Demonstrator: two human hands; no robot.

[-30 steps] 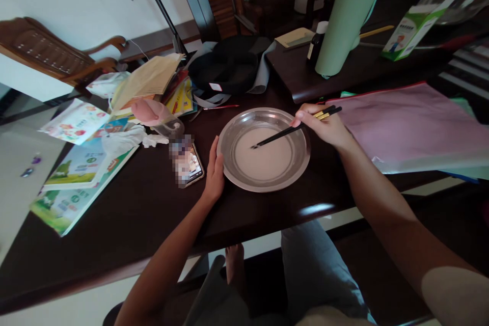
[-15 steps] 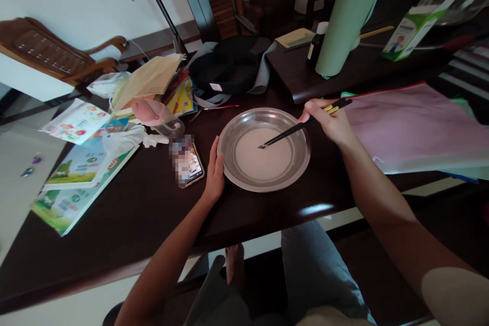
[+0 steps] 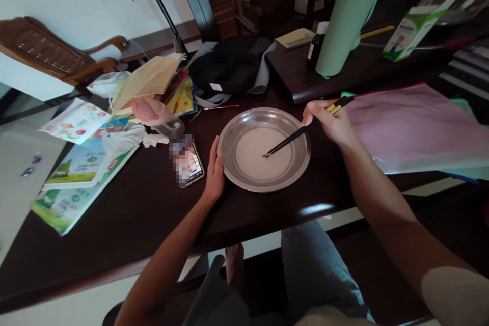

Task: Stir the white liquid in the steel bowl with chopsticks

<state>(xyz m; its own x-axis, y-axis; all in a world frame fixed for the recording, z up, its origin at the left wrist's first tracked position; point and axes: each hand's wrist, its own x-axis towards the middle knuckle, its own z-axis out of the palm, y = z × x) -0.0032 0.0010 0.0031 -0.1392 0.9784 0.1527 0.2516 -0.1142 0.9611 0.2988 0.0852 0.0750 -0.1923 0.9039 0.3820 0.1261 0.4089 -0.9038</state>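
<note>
A shallow round metal bowl [image 3: 263, 184] sits on the dark wooden table, with a cloudy whitish liquid [image 3: 252, 155] in its bottom. My left hand [image 3: 216, 175] holds the bowl by its left rim; the undersides of the fingers are hidden. Over the bowl's right edge, my right hand [image 3: 329, 121] is closed around a pair of black chopsticks [image 3: 292, 137] with gold bands near the top. They slant down to the left, their tips at the liquid near the middle of the bowl.
A phone [image 3: 194, 165] lies left of my left hand. Books [image 3: 76, 163], tissues and papers cover the left side. Behind stand a black bag [image 3: 229, 69], a green bottle [image 3: 349, 20] and a small dark bottle [image 3: 316, 46]. A pink folder [image 3: 412, 130] lies at right.
The chopstick tips have moved slightly right and nearer to me within the bowl, and my right hand has shifted slightly with them. My left hand and the bowl have stayed put.
</note>
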